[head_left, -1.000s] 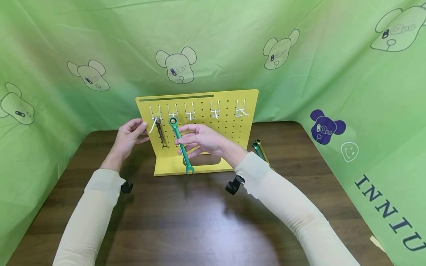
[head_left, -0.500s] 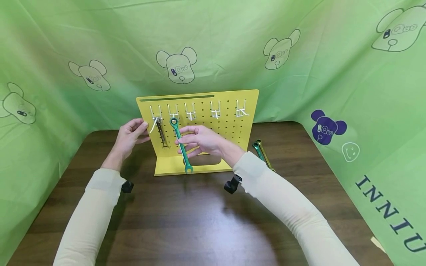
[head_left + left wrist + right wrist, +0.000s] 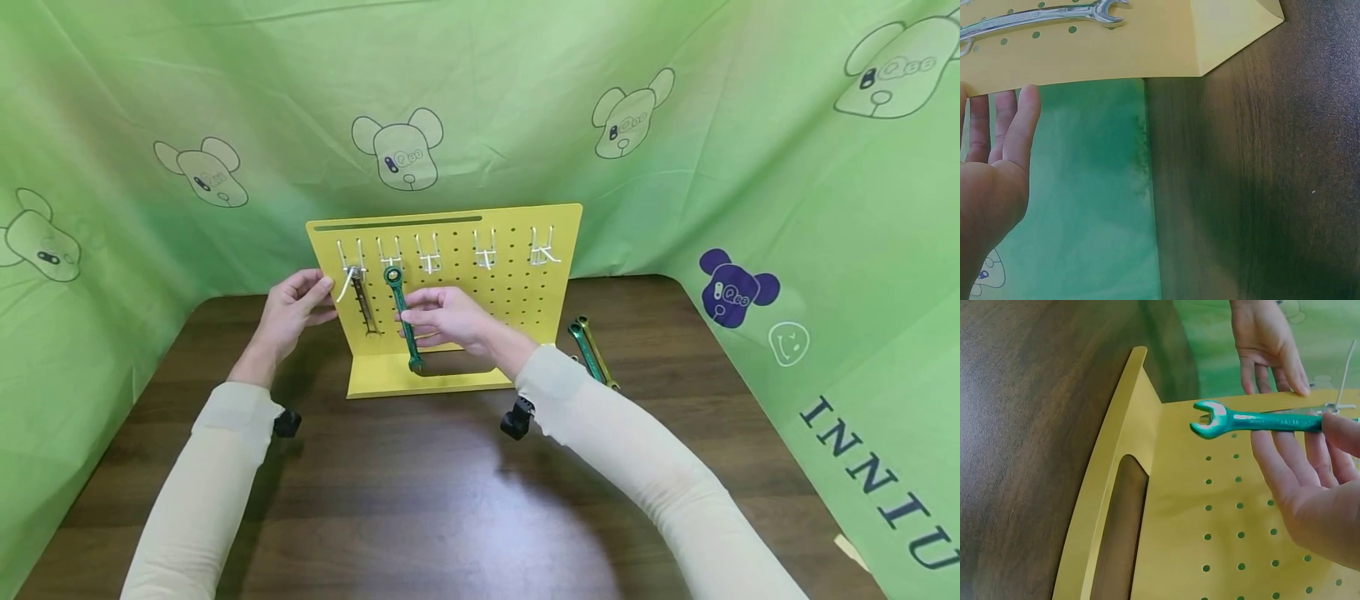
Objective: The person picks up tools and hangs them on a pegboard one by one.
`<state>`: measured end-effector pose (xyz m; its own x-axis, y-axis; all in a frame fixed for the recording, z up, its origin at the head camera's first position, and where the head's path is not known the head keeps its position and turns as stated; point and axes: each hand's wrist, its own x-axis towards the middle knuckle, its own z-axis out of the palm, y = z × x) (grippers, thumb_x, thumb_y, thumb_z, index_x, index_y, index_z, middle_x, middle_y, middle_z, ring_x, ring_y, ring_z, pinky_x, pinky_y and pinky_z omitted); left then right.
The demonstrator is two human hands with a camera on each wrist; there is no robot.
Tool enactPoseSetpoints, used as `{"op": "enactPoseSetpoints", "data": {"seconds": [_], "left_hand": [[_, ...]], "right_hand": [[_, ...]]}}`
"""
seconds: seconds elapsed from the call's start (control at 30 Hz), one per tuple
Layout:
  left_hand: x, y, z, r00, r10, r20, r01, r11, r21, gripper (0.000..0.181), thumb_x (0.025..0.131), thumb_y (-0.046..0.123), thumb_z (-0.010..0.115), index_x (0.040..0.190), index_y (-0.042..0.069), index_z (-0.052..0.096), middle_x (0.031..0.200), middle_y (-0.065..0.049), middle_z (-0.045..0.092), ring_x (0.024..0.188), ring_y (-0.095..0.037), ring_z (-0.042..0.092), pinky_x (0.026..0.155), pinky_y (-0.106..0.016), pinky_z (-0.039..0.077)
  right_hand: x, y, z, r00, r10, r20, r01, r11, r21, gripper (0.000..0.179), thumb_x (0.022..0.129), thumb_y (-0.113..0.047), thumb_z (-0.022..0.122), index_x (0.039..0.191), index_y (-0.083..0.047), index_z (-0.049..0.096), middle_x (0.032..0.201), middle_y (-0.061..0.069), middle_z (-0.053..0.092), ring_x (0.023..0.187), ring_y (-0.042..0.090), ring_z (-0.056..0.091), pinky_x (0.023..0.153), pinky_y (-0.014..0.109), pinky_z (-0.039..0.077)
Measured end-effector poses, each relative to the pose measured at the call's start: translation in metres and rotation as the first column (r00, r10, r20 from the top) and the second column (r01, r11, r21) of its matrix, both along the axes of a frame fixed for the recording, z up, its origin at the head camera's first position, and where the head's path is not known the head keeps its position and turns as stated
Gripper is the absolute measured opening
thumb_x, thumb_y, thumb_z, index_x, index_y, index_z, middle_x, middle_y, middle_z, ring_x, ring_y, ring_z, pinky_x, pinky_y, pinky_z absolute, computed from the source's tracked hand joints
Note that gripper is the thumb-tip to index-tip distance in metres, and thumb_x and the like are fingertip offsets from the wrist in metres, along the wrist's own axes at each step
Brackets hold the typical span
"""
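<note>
On the near side of an upright yellow perforated pegboard (image 3: 525, 293), a green metal combination wrench (image 3: 1260, 421) is pinched by its shank in the right hand (image 3: 459, 320), ring end uppermost beside a white wire hook (image 3: 391, 258); whether they touch cannot be told. By the left hand (image 3: 294, 307), the board's left edge is gripped. Judged stiff, fairly weighty, smooth enough to slip, hardly fragile; best grasped mid-shank, ring left free.
</note>
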<state>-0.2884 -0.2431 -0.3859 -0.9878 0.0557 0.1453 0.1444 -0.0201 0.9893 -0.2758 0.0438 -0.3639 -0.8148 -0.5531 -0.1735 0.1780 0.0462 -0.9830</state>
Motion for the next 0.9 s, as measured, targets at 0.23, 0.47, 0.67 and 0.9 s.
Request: {"op": "enactPoseSetpoints", "data": {"seconds": [0.23, 0.47, 0.67, 0.9], "left_hand": [[0.000, 0.000, 0.000, 1.000, 0.001, -0.004, -0.001, 1.000, 0.007, 0.016, 0.098, 0.024, 0.070, 0.108, 0.012, 0.067, 0.098, -0.002, 0.063, 0.087, -0.012, 0.065, 0.078, -0.029, 0.064], [0.000, 0.000, -0.001, 1.000, 0.001, -0.005, -0.001, 1.000, 0.011, 0.016, 0.098, 0.024, 0.070, 0.108, 0.012, 0.068, 0.098, -0.002, 0.064, 0.088, -0.014, 0.064, 0.078, -0.029, 0.064], [0.001, -0.001, 0.000, 1.000, 0.001, -0.007, -0.001, 1.000, 0.011, 0.016, 0.098, 0.024, 0.070, 0.108, 0.012, 0.067, 0.098, -0.002, 0.063, 0.087, -0.013, 0.064, 0.078, -0.029, 0.064], [0.000, -0.001, -0.001, 1.000, -0.009, -0.003, 0.010, 1.000, 0.021, 0.015, 0.098, 0.023, 0.070, 0.108, 0.012, 0.068, 0.098, -0.003, 0.062, 0.088, -0.014, 0.064, 0.078, -0.030, 0.064]], "right_hand": [[0.003, -0.008, -0.002, 0.996, -0.087, -0.002, 0.087, 0.996, 0.000, 0.036, 0.101, -0.008, 0.064, 0.135, -0.001, 0.056, 0.132, 0.016, 0.065, 0.117, 0.033, 0.065, 0.095, 0.040, 0.060], [0.003, -0.014, -0.005, 0.992, -0.129, 0.016, 0.129, 0.991, -0.020, 0.036, 0.100, -0.010, 0.065, 0.134, -0.001, 0.057, 0.133, 0.015, 0.065, 0.119, 0.032, 0.064, 0.093, 0.039, 0.060], [0.003, -0.017, -0.005, 0.987, -0.157, 0.035, 0.159, 0.987, -0.039, 0.040, 0.100, -0.009, 0.066, 0.137, -0.001, 0.055, 0.131, 0.013, 0.065, 0.122, 0.032, 0.061, 0.088, 0.038, 0.062], [0.000, -0.019, -0.010, 0.976, -0.208, 0.066, 0.212, 0.975, -0.066, 0.040, 0.098, -0.010, 0.069, 0.136, -0.002, 0.059, 0.127, 0.012, 0.067, 0.118, 0.032, 0.064, 0.086, 0.040, 0.063]]}}
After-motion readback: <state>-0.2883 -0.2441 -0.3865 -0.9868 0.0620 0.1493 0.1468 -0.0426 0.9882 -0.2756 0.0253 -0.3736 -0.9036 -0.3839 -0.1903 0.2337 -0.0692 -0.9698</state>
